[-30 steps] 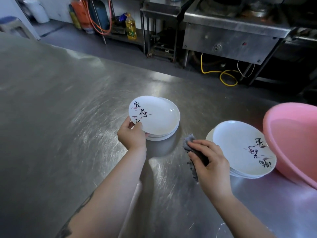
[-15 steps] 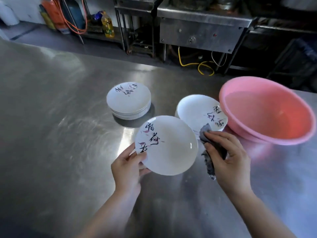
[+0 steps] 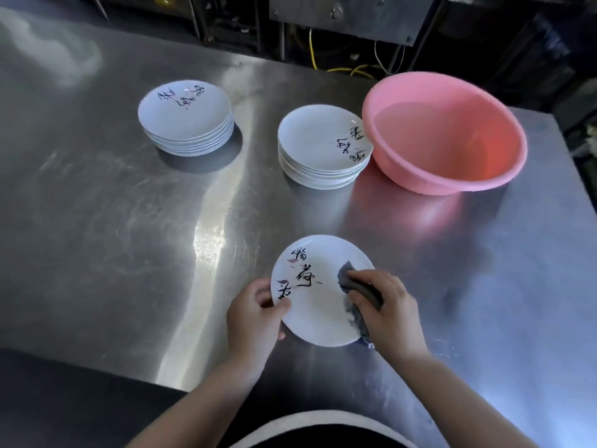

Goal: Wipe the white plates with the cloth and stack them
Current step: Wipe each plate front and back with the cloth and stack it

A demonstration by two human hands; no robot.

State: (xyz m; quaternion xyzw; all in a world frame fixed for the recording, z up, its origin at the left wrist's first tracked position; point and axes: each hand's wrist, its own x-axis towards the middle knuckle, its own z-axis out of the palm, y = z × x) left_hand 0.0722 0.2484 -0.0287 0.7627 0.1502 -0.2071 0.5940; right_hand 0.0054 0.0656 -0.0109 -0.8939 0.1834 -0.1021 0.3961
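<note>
Steel table (image 3: 97, 205) fills most of the view, scuffed and glary. Far left on it: left stack (image 3: 185, 119) of white plates, neatly piled, black brush lettering on the top plate, sitting well apart from everything else.

Near the front edge, left hand (image 3: 253, 318) grips the held plate (image 3: 318, 292) at its left rim, thumb curled over the top face by the lettering, fingers wrapped under (underside contact hidden). Plate is tilted a little toward the camera; can't tell if its far edge touches the table. Same black lettering with small pink marks on its left half.

Behind it, mid-table: right stack (image 3: 323, 147) of white plates, lettering on the right side of the top plate, its right rim just beside or touching the pink basin (image 3: 452, 176) (can't tell which).

On the held plate's right half, grey cloth (image 3: 350, 282) is bunched and pressed onto the face, its tail hanging down past the plate's lower right rim. Right hand (image 3: 386, 313) is clenched round the cloth, fingers curled over it, knuckles up.

The basin sits at the table's right back, upright. Beyond the table, dark steel kitchen units (image 3: 342, 14) and a yellow hose (image 3: 313, 53) on the floor.
</note>
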